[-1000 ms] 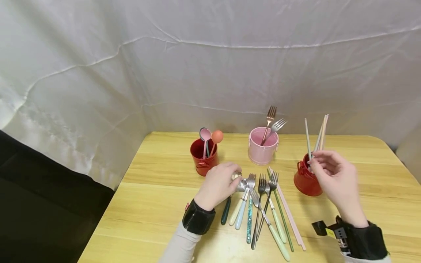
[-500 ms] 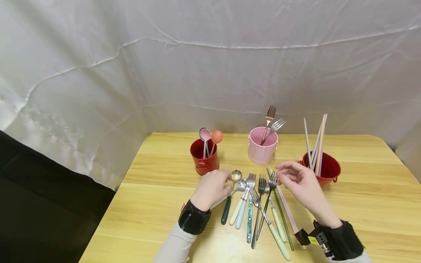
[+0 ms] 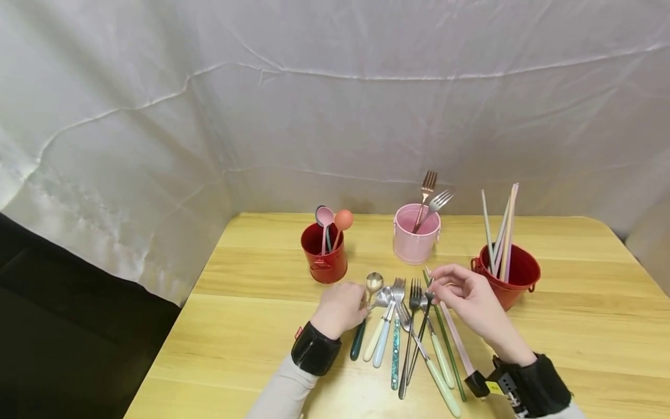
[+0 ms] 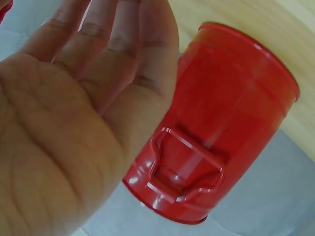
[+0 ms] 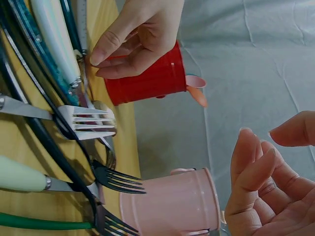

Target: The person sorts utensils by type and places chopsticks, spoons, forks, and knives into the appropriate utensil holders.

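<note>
While two hands (image 3: 341, 308) curve over cutlery (image 3: 395, 352), three buckets (image 3: 413, 247) hold more.

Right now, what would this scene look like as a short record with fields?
Left cylindrical red bucket: pink spoon, orange spoon, dark-headed spoon
Round pale-pink bucket: copper-coloured fork, silver fork
Right round red bucket: slender pale chopsticks
Wood-grained table: loose forks, green chopstick
Left grip: beside gold-bowled spoon; pinch unclear
Right grip: by black fork; holds nothing visible
</note>
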Action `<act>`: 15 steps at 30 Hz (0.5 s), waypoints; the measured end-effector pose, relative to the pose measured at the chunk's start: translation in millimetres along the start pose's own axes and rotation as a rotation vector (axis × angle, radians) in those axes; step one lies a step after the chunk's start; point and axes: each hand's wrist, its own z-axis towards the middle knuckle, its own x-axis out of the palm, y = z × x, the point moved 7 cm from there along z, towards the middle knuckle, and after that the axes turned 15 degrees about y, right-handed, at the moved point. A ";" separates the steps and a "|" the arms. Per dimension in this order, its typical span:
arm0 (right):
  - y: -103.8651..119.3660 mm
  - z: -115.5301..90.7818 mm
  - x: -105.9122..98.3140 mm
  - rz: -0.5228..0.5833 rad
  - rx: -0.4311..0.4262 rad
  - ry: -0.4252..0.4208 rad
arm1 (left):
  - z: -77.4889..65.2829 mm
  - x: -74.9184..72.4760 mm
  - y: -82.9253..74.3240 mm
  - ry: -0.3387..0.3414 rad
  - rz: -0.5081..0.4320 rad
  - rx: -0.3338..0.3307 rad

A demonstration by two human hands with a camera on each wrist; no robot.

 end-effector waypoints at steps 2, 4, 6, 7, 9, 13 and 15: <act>-2.4 1.2 1.6 -0.012 0.010 0.002 | 1.6 2.3 0.3 0.005 -0.004 -0.002; -4.8 2.1 2.5 -0.027 0.025 0.000 | 3.3 4.4 0.5 0.011 -0.004 -0.007; -6.8 2.7 3.3 -0.033 0.037 0.000 | 4.9 6.7 0.8 0.020 -0.002 -0.015; -7.5 2.8 3.5 -0.035 0.041 -0.001 | 5.5 7.5 0.7 0.024 0.002 -0.020; -8.6 2.6 3.6 -0.040 0.043 -0.003 | 6.5 9.1 0.6 0.032 0.008 -0.031; -9.1 2.3 4.6 -0.048 0.047 0.002 | 8.3 11.7 -0.8 0.037 0.028 -0.051; -9.4 2.3 5.5 -0.051 0.054 0.006 | 9.1 12.9 -2.0 0.028 0.047 -0.060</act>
